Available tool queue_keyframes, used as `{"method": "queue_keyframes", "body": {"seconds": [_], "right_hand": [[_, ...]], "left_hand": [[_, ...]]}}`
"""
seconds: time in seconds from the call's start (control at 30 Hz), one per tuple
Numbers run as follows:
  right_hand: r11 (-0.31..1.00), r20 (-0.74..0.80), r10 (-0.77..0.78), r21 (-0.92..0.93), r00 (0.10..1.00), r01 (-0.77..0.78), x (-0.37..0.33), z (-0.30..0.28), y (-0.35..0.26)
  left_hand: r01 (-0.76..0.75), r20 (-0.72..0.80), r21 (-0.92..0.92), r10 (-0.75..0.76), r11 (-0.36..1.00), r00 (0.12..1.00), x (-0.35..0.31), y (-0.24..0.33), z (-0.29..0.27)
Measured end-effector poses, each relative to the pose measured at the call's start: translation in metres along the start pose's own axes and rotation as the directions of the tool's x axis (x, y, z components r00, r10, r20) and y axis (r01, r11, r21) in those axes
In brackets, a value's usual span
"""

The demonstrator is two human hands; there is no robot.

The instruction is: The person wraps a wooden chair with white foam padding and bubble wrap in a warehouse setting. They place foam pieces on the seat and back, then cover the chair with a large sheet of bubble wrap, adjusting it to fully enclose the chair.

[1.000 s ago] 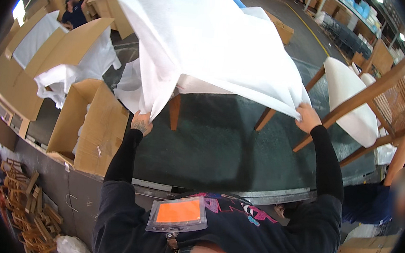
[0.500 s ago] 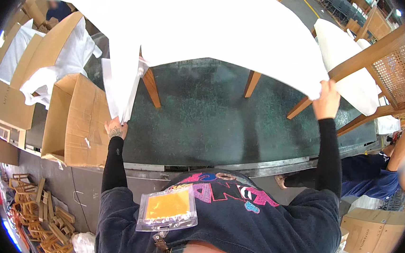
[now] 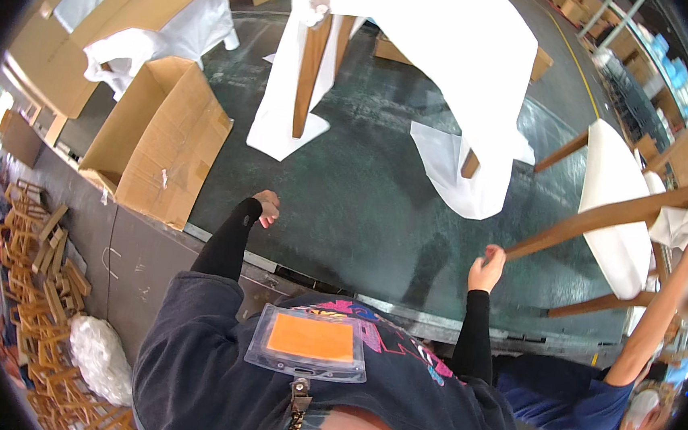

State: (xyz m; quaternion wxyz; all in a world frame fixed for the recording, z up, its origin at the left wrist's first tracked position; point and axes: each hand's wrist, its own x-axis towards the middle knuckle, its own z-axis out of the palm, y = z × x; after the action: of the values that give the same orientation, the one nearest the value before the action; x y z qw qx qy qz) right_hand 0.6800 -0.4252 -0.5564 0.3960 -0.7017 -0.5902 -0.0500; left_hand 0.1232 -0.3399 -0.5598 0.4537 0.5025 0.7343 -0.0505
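A white wrapping sheet [image 3: 463, 38] drapes over a wooden-legged piece of furniture on the dark green tabletop [image 3: 346, 191]. One brown leg [image 3: 310, 83] shows at its left, and a shorter leg end [image 3: 471, 164] pokes out at its right. My left hand [image 3: 266, 207] hovers near the table's front edge with loosely bent fingers and nothing in them, right of an open cardboard box [image 3: 176, 145]. My right hand [image 3: 487, 271] has its fingers partly bent and apart, beside the tip of a wooden chair leg [image 3: 553, 231]; whether they touch is unclear.
At the right a co-worker [image 3: 564, 402] in dark blue reaches toward a wooden chair with a white seat [image 3: 615, 208]. More cardboard with white wrapping [image 3: 164, 35] stands at the far left. Wooden frames [image 3: 38, 296] and a clear plastic bundle [image 3: 102, 358] lie on the floor.
Both hands have let go of the white sheet and come back toward me. The sheet now hangs down around the furniture's legs. My view has shifted to the right.
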Motion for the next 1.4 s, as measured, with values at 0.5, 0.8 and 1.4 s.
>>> {"method": "queue_keyframes", "body": {"seconds": [0.5, 0.8, 1.4], "right_hand": [[0.987, 0.985, -0.162, 0.161, 0.059, 0.009, -0.098, 0.131, -0.108], [0.961, 0.969, -0.239, 0.246, 0.064, -0.13, -0.13, 0.162, -0.195], [0.958, 0.954, -0.288, 0.286, 0.089, 0.034, -0.136, 0.212, -0.308]], "left_hand": [[0.375, -0.991, 0.116, 0.133, 0.92, -0.018, -0.118, -0.129, -0.222], [-0.11, -0.292, 0.425, 0.251, 0.898, 0.923, -0.135, -0.169, -0.217], [-0.034, -0.17, 0.601, 0.169, 0.799, 0.971, 0.058, -0.232, -0.338]]}}
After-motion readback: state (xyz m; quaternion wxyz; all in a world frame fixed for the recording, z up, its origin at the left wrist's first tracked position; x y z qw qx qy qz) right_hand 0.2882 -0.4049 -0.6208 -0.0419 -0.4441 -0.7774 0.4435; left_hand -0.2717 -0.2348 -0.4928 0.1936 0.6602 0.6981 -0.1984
